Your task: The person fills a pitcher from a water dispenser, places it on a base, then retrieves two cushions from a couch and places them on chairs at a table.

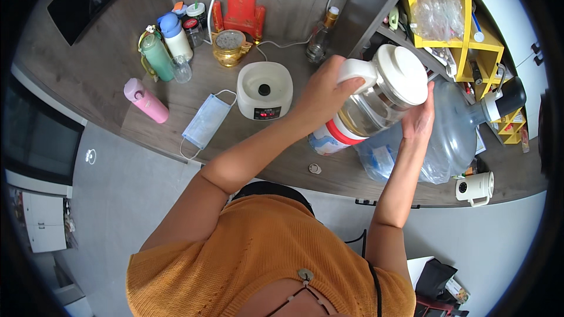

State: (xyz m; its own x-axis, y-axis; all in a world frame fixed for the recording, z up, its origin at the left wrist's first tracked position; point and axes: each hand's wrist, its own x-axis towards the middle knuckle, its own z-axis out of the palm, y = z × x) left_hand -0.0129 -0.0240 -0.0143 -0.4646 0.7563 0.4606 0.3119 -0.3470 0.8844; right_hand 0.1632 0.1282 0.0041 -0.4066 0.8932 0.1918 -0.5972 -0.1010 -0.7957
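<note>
Tilted above the counter is a glass kettle [371, 113] with a white lid [401, 75] and a white handle [357, 72]. My left hand [329, 91] is closed round that handle. On the kettle's other side, my right hand [418, 118] rests against it near the lid, its fingers partly hidden. A tin with a red band [343, 132] shows just below the glass. To the left stands the kettle's white heating base [264, 89], with a lit red display and a black knob in its middle.
Left on the counter [258, 147] are a face mask [205, 120], a pink flask [147, 101] and several bottles. A gold bowl [229, 47] stands before a red stand [242, 0]. At right lie a large water bottle [449, 129], a yellow shelf [437, 14] and a small white kettle [474, 188].
</note>
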